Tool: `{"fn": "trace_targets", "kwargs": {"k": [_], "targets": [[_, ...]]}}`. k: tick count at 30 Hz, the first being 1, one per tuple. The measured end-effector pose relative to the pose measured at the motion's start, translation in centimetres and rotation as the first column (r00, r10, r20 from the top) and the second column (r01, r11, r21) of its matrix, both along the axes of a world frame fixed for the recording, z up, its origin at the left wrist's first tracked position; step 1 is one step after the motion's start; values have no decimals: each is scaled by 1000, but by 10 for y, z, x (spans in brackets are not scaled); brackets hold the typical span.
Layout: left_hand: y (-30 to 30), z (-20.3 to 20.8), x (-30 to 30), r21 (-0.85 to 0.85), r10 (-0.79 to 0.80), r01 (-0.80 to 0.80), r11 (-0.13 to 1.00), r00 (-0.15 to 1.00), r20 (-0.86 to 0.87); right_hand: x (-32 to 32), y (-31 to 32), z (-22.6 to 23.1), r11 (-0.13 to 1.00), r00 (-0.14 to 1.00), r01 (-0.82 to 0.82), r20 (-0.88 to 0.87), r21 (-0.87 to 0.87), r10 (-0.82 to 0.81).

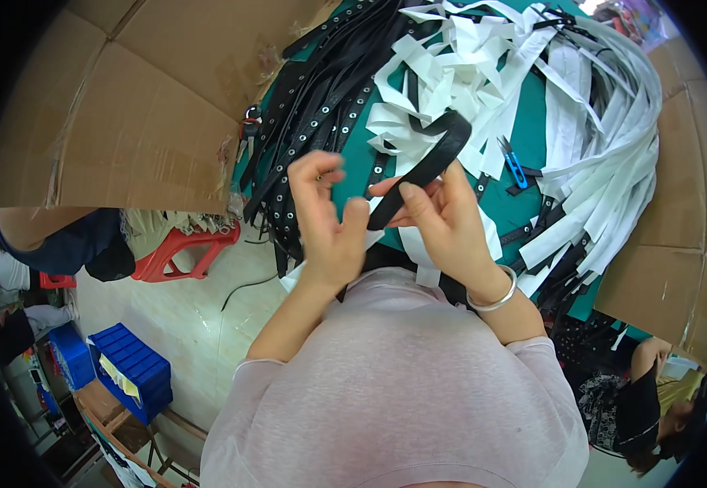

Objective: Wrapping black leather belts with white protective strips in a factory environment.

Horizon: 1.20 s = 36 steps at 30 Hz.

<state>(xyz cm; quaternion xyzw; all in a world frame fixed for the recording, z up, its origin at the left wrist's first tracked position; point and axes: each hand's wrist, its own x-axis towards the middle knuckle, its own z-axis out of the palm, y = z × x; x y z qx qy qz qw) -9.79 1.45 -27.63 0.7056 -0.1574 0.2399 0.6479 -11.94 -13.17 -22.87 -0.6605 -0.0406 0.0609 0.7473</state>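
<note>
Both hands are raised over a green table (pixel 532 122). My right hand (pixel 443 220) pinches a black strap (pixel 431 159) that curves up and over in a loop. My left hand (pixel 329 215) is beside it, fingers curled, its fingertips touching the lower end of the same strap. A silver bangle (pixel 496 297) sits on my right wrist. Under the hands lie white strips (pixel 467 65).
A pile of black belts with metal eyelets (pixel 321 106) lies at the left of the table, white bands (pixel 614 138) at the right. Small blue snips (pixel 514 163) rest on the green surface. Cardboard sheets (pixel 142 114) flank the table. A red stool (pixel 183 248), blue bins (pixel 130 370) and another person (pixel 654 398) are nearby.
</note>
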Motion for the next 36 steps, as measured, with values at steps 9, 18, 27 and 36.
{"fn": "trace_targets", "kwargs": {"k": [9,18,27,36], "targets": [[67,3,6,-647,-864,747,150,-219,-453,22,-21,16,1000,991,-8,137,29,4],[73,21,-9,-651,-816,663,369,-104,-568,28,-12,1,884,933,-45,-296,466,204],[107,26,-41,-639,-697,534,555,-121,-707,18,42,-28,972,883,-123,-425,199,199],[110,16,-49,-655,-685,449,608,-119,-718,18,49,-38,889,841,-83,-446,451,305]]}}
